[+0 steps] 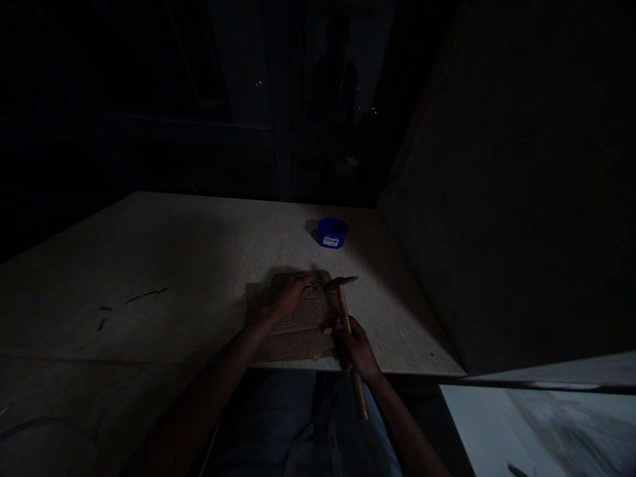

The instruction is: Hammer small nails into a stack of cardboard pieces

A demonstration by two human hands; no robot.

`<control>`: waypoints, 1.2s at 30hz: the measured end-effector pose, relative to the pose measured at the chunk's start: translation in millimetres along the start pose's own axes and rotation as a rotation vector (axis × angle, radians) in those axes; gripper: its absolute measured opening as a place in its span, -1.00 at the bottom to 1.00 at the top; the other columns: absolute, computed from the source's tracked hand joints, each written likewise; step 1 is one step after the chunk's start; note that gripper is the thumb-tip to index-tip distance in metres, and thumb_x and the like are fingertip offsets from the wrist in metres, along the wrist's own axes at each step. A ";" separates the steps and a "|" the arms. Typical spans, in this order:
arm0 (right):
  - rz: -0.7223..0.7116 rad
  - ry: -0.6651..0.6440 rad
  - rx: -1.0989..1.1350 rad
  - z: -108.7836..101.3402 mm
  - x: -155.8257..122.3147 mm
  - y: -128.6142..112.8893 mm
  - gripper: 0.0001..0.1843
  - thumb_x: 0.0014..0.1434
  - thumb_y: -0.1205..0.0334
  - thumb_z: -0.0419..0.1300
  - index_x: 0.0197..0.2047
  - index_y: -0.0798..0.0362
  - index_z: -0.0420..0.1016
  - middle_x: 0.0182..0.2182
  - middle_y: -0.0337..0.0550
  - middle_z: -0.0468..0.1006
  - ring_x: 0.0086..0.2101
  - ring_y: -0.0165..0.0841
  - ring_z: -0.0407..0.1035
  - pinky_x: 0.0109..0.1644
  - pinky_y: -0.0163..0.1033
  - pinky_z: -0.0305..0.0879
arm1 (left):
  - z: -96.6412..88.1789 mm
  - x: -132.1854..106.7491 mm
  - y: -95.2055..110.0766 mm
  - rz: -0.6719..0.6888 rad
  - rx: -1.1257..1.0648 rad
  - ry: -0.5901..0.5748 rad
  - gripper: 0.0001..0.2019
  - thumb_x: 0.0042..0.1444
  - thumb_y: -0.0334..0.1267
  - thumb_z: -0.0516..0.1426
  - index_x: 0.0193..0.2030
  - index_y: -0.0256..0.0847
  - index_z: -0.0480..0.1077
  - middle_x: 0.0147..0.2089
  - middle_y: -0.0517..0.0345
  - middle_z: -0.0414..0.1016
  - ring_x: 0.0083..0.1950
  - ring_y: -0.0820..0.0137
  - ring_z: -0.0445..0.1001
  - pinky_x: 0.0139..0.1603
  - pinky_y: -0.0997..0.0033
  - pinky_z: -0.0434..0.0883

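My right hand (358, 350) is closed around the wooden handle of a hammer (344, 308). The hammer's dark metal head lies over the right edge of a brown cardboard piece (298, 321) near the table's front edge. My left hand (293, 295) rests over the cardboard's far part, fingers stretched toward the hammer head. Beside its fingertips are small dark marks or bits (315, 287), too dim to name. Shadow hides the left thumb.
A blue plastic container (332, 233) with a white label stands beyond the cardboard. Several thin dark pieces (133, 299) lie on the pale table (209, 252) at left. A dark upright panel (517, 199) borders the right side. A white surface (497, 424) sits at lower right.
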State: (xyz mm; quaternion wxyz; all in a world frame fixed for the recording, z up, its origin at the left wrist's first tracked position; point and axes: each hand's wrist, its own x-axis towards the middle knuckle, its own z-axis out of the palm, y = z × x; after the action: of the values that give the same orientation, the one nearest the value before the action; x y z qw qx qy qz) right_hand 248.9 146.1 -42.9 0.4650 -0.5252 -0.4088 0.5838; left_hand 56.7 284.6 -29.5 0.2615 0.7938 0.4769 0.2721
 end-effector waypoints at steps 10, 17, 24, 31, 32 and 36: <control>0.023 0.008 -0.036 2.1 -2.3 -5.0 -0.48 0.12 -0.26 0.22 -0.12 0.00 0.30 -0.24 -0.18 0.64 -0.82 -0.62 0.12 -0.85 -0.45 0.00 | 12.8 -7.1 -5.9 -0.049 -0.190 0.113 -0.74 0.20 -0.37 0.15 -0.02 -0.13 0.57 -0.01 0.04 0.65 0.02 0.25 0.60 0.12 0.22 0.47; 0.009 -0.011 -0.071 -0.2 -0.8 -0.1 -0.53 0.19 -0.22 0.18 -0.09 0.01 0.30 -0.19 -0.16 0.62 -0.81 -0.64 0.13 -0.84 -0.45 0.02 | 9.0 -2.5 -6.9 -0.054 -0.116 0.059 -0.75 0.21 -0.36 0.14 -0.05 -0.08 0.59 -0.02 0.08 0.65 0.02 0.24 0.59 0.13 0.23 0.44; 0.011 -0.013 -0.052 -0.8 -0.1 3.8 -0.54 0.20 -0.20 0.17 -0.08 0.00 0.27 -0.16 -0.14 0.62 -0.81 -0.64 0.13 -0.84 -0.46 0.02 | 5.6 0.9 -6.7 -0.008 -0.041 0.007 -0.72 0.24 -0.34 0.11 0.02 -0.09 0.56 0.01 0.06 0.64 0.04 0.24 0.58 0.14 0.23 0.44; 0.022 -0.007 -0.057 -0.9 -0.7 1.5 -0.51 0.18 -0.22 0.20 -0.08 0.01 0.27 -0.18 -0.14 0.63 -0.81 -0.63 0.14 -0.85 -0.44 0.02 | 4.4 1.0 -4.2 -0.027 0.054 -0.049 -0.68 0.26 -0.34 0.09 0.09 -0.06 0.53 0.05 0.07 0.62 0.06 0.23 0.57 0.15 0.26 0.44; 0.021 -0.012 -0.059 -1.1 -0.7 1.8 -0.50 0.18 -0.22 0.19 -0.08 0.01 0.27 -0.17 -0.13 0.63 -0.81 -0.63 0.13 -0.84 -0.44 0.02 | 4.7 0.9 -3.9 -0.028 0.076 -0.055 -0.68 0.27 -0.33 0.09 0.10 -0.07 0.52 0.06 0.06 0.62 0.07 0.23 0.57 0.16 0.25 0.43; 0.020 -0.028 -0.053 -1.2 0.1 2.4 -0.48 0.18 -0.24 0.17 -0.07 0.03 0.26 -0.16 -0.09 0.62 -0.81 -0.64 0.12 -0.83 -0.45 0.03 | 4.3 -0.5 -0.9 -0.048 0.129 -0.074 -0.67 0.28 -0.34 0.11 0.15 -0.12 0.48 0.10 0.03 0.59 0.10 0.23 0.55 0.19 0.23 0.42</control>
State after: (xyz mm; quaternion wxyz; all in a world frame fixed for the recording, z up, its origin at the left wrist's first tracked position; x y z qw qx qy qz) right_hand 249.8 145.6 -45.4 0.4393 -0.5332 -0.4255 0.5845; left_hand 58.9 283.8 -33.2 0.2337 0.8070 0.5021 0.2050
